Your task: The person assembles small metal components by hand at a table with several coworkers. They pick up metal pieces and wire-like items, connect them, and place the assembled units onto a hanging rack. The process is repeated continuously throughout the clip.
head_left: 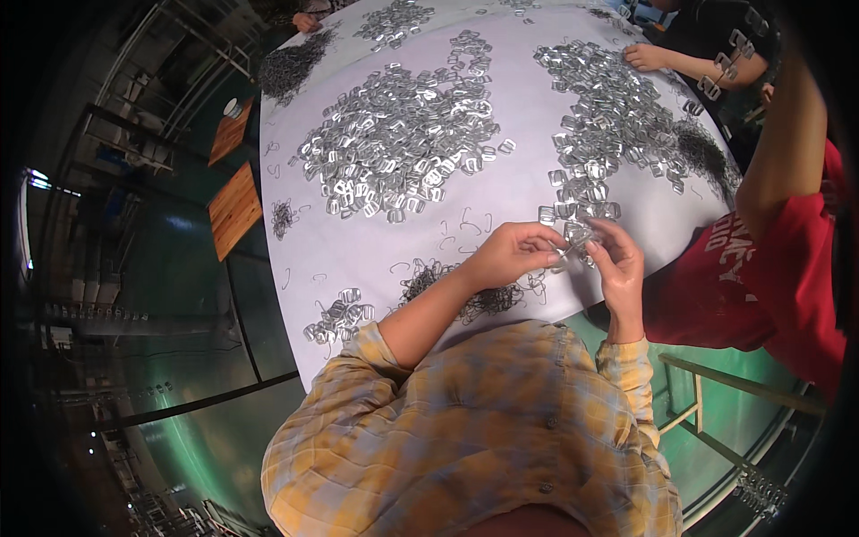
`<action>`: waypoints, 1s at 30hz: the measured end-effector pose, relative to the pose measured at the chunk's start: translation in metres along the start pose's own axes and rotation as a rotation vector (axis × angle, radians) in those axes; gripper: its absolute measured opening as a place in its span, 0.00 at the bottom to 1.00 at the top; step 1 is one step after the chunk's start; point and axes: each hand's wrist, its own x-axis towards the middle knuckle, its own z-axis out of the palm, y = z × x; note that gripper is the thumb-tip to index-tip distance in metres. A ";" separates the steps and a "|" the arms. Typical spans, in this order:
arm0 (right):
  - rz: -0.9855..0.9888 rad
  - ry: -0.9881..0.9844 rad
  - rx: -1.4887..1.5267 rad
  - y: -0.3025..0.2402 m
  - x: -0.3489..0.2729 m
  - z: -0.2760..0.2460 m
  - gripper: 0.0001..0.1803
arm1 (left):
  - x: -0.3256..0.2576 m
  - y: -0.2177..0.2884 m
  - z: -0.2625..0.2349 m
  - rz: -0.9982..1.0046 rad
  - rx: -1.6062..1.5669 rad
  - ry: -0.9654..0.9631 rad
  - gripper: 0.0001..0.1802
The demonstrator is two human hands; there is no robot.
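My left hand (514, 258) and my right hand (619, 267) meet over the near right part of the white table, fingertips pinched close together. Between them is a small silver metal buckle (576, 240), gripped by both hands; its finer details are blurred. Just beyond my fingers, more loose buckles (595, 192) lead into a long heap. Below my left wrist lies a dark pile of thin bent wire pieces (492, 302), partly hidden by my forearm.
A large heap of silver buckles (403, 143) covers the left middle of the table (519, 192). A smaller cluster (340, 315) lies near the left edge. At my right sits a person in a red shirt (787, 259); another person's hand (646, 57) touches the far right heap.
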 end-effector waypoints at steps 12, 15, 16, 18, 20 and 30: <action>-0.150 0.130 -0.129 -0.013 0.014 -0.018 0.12 | -0.080 -0.021 -0.085 -0.322 1.343 0.654 0.11; -0.159 0.134 -0.147 -0.012 0.012 -0.019 0.12 | -0.084 -0.005 -0.068 -0.638 1.370 0.573 0.19; -0.161 0.135 -0.155 -0.011 0.011 -0.020 0.12 | -0.086 -0.002 -0.061 -0.651 1.382 0.525 0.21; -0.138 0.108 -0.174 -0.007 0.009 -0.025 0.13 | -0.094 0.000 -0.046 -0.683 1.404 0.435 0.26; -0.134 0.108 -0.179 -0.006 0.007 -0.026 0.13 | -0.099 -0.007 -0.035 -0.577 1.405 0.425 0.26; -0.153 0.116 -0.155 -0.008 0.005 -0.018 0.13 | -0.046 0.003 -0.021 -0.040 0.929 0.432 0.15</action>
